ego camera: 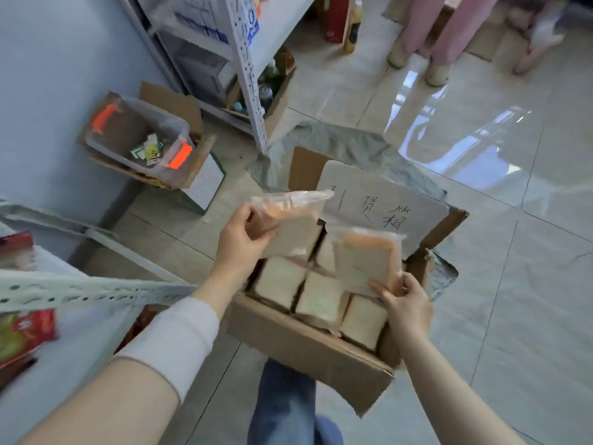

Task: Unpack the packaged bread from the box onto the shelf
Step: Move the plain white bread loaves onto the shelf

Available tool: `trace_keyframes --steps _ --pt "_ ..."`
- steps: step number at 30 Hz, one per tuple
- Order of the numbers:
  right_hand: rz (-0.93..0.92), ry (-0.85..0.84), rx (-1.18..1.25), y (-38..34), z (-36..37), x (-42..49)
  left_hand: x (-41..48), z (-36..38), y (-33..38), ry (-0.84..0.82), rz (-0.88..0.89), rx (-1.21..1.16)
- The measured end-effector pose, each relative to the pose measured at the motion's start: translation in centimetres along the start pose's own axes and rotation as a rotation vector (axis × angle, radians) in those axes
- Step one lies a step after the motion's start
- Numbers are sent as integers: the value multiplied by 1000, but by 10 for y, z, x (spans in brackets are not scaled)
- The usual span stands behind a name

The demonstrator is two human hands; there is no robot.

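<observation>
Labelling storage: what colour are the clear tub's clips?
The clips are bright orange; the head view shows them best.

The brown cardboard box sat open, a white hand-lettered sheet on its far flap. Along its near wall three clear-wrapped bread packs stood on end, pale faces up. Two more were raised above the box: the left pack gripped by the left hand, the right pack held by the right hand. The pale perforated shelf stood left of the box.
</observation>
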State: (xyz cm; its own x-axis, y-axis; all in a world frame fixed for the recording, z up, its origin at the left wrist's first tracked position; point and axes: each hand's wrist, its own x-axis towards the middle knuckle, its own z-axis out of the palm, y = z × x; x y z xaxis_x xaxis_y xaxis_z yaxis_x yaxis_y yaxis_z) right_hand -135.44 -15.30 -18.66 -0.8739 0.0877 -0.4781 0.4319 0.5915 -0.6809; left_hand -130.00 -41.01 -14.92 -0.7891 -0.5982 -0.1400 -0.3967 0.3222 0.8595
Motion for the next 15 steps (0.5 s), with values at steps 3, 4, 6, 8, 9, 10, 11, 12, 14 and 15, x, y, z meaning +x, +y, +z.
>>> trace_keyframes --steps 3,4,6,8,9,10,11,12,14,15 --pt "-92 -152 55 -29 -20 -57 -54 -63 40 143 -28 -160" --pt "-128 -202 74 -41 -24 -78 -72 -87 52 187 -23 -182" --pt "-200 -288 103 -68 -32 -125 -113 -142 77 273 -2 -205" --pt "-288 -373 124 -100 -36 -178 -153 -203 100 387 32 -187" --pt "-328 -418 133 -115 -36 -205 -173 -234 110 445 49 -171" --pt "-369 -466 134 -130 -35 -233 -192 -265 119 499 67 -163" --pt "-409 -513 132 -145 -32 -262 -211 -296 127 545 90 -160" --pt "-448 -563 140 -159 -28 -289 -230 -327 133 592 116 -156" --pt "-517 -669 158 -186 -13 -347 -269 -391 141 693 153 -139" --pt "-555 -712 155 -199 -2 -377 -288 -423 141 738 166 -125"
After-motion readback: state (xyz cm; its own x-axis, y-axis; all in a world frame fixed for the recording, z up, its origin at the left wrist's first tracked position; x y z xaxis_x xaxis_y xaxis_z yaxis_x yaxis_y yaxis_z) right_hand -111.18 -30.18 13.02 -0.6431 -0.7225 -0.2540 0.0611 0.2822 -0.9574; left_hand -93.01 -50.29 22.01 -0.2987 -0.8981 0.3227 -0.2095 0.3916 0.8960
